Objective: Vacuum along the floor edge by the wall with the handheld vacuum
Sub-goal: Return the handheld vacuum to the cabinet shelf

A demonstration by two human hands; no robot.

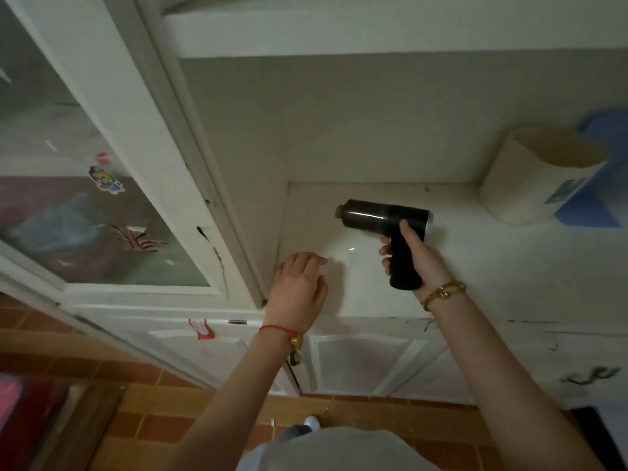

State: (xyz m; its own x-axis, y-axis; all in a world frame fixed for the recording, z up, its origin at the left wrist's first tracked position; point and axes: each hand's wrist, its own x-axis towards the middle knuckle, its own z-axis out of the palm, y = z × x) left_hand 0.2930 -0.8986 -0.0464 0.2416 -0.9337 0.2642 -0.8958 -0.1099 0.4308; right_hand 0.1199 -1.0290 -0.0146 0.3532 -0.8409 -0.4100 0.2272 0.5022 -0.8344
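Over the white counter (475,266) you are holding the handheld vacuum (385,217) in your right hand (416,258), your fingers curling around its black pistol handle while your thumb is lying up along the back of the grip. Its dark, glossy barrel is pointing left toward the corner where the counter is meeting the beige wall (373,113), and the nozzle tip is hovering above the counter surface, near that corner but not touching it as far as the view shows. Your left hand (300,285) is lying palm down near the counter's left front corner, fingers relaxed and slightly spread, gripping nothing; whether the fingertips are actually pressing the surface cannot be told. A red string bracelet (277,329) with a small charm is sitting on your left wrist, and a gold chain bracelet (443,292) is sitting on your right. At the far right of the counter a white paper roll (530,188) is lying on its side against the wall, with something blue and blurred just beside it. To your left a glass-fronted cabinet door (85,198) is carrying several stickers, and white cupboard doors (367,362) are running below the counter's edge. Down below, the orange-brown tiled floor (153,419) is showing, well apart from the vacuum.
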